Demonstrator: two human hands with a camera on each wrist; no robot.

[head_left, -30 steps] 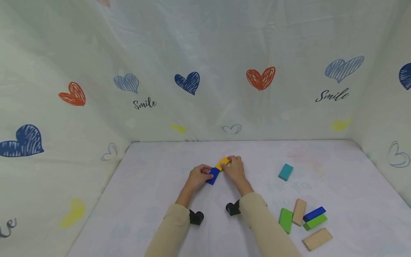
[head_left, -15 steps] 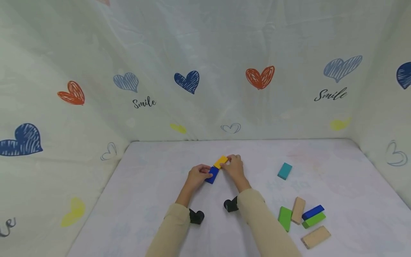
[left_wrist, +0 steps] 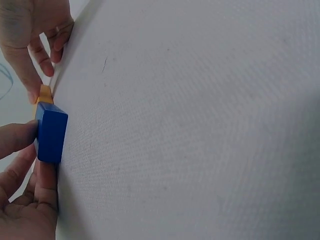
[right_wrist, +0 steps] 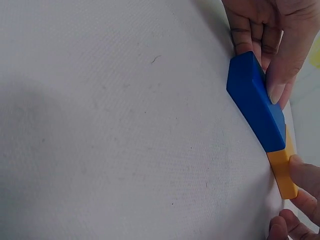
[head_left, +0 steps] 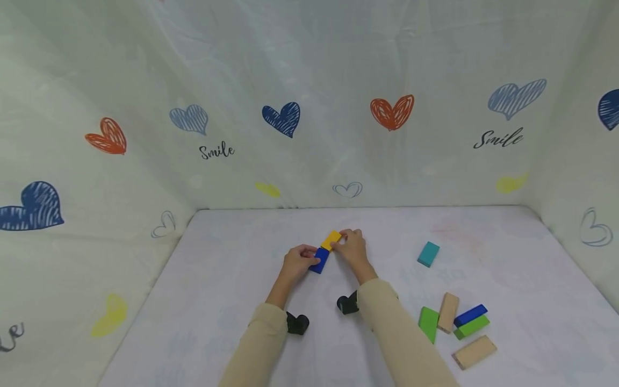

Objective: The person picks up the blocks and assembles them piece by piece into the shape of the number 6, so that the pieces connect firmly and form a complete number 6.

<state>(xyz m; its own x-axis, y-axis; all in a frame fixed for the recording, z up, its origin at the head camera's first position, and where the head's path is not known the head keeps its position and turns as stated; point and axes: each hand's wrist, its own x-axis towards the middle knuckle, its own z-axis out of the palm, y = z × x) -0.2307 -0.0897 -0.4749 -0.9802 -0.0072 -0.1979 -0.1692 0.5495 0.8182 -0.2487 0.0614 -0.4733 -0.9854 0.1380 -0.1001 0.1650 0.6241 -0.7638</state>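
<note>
Near the far middle of the table, my left hand [head_left: 296,263] pinches a blue wooden block [head_left: 321,260] between thumb and fingers. A yellow block [head_left: 331,239] lies end to end with it, and my right hand [head_left: 354,250] grips this one by its right side. In the left wrist view, the blue block [left_wrist: 52,134] stands in front of the yellow block [left_wrist: 45,93] and hides most of it. The right wrist view has the blue block's end touching the yellow block [right_wrist: 283,175], at a slight angle.
A teal block [head_left: 428,254] lies alone to the right. Closer in are a green block [head_left: 428,323], two plain wooden blocks [head_left: 475,352], and a blue block [head_left: 470,315] beside another green block [head_left: 472,327]. A printed cloth wall [head_left: 338,156] rises behind the table.
The yellow block has shifted slightly left against the blue block's far end, with my right hand on it. My left hand keeps its hold. The head view has drifted a little.
</note>
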